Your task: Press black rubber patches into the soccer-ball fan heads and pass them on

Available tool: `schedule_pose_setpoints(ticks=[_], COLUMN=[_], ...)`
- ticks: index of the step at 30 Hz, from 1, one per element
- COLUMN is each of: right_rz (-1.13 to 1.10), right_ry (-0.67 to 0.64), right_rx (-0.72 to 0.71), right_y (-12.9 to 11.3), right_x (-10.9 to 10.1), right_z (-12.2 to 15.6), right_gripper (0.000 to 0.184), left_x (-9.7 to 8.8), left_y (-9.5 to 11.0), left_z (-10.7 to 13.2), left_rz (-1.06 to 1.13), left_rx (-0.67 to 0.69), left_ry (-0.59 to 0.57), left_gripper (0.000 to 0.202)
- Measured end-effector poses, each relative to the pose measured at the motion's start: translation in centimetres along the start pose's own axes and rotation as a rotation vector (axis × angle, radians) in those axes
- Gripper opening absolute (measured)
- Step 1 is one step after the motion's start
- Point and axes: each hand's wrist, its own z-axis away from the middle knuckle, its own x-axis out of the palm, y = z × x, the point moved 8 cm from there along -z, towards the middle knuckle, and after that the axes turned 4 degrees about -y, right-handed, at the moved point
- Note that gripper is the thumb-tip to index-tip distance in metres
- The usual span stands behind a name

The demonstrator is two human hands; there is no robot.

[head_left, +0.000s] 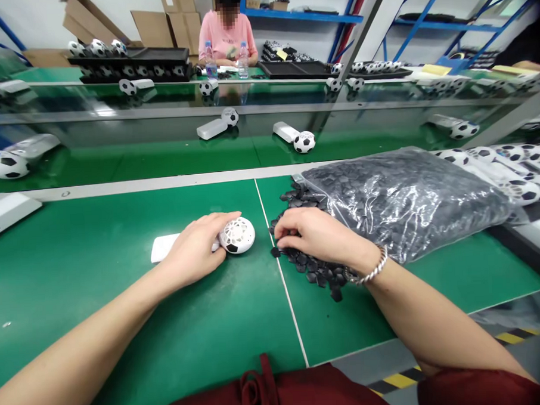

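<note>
No txt legible. Pink shirt (215,36) in bkgd: chest lettering (230,48), too small. Cardboard box (184,2): white label (169,1), unreadable.

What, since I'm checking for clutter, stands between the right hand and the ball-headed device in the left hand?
Nothing visible blocks the gap: between the right hand and ball-headed device is green tabletop crossed by a white line, with loose black pieces beside the right hand.
</note>
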Motion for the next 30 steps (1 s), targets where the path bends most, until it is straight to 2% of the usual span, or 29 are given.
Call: schedule_pose_setpoints(ticks=[3, 5, 8, 11, 14, 17, 19, 22, 25, 30], right_rz=[0.094, 0.186, 0.303, 0.314, 0.103, -0.226, -0.362, -0.395, -0.454, -0.699], right_ry=[-0.118, -0.133, -0.104, -0.026, 0.062, 0.101, 0.107, 0.188, 0.252, 0.166], right_rx=[-0.090, -0.102, -0.097, -0.091, -0.102, -0.090, -0.069, -0.089, -0.119, -0.104], right_y=[-1.5, -1.9, -2.2, -2.2, -2.2, -1.8, -1.6, -1.9, -2.3, -2.8], right_x=[1.6, 2.5, 3.1, 2.6, 1.4, 0.5, 0.4, 0.0, 0.0, 1.9], right_z=[0.2, 0.2, 0.2, 0.2, 0.1, 0.0, -0.1, 0.0, 0.1, -0.4], right_gripper=[0.008, 0.003, 0.010, 0.019, 0.023, 0.014, 0.010, 0.007, 0.005, 0.006], left_x=[0.0, -0.1, -0.1, 0.0, 0.0, 0.0, 0.0, -0.1, -0.3, 0.0], left_y=[-0.2, -0.3, -0.4, -0.1, 0.1, 0.3, 0.5, 0.8, 0.7, 0.7], left_z=[0.0, 0.1, 0.2, 0.3, 0.4, 0.4, 0.4, 0.4, 0.5, 0.6], left_rz=[0.019, 0.030, 0.036, 0.020, 0.005, -0.004, -0.028, -0.071, -0.053, 0.050], left_rx=[-0.019, -0.029, -0.025, -0.021, -0.013, 0.007, 0.044, 0.096, 0.084, 0.066], left_ry=[-0.006, -0.008, -0.025, -0.051, -0.048, -0.045, -0.041, -0.032, -0.025, -0.053], left_gripper=[0.064, 0.065, 0.066, 0.067, 0.066, 0.066, 0.065, 0.064, 0.064, 0.064])
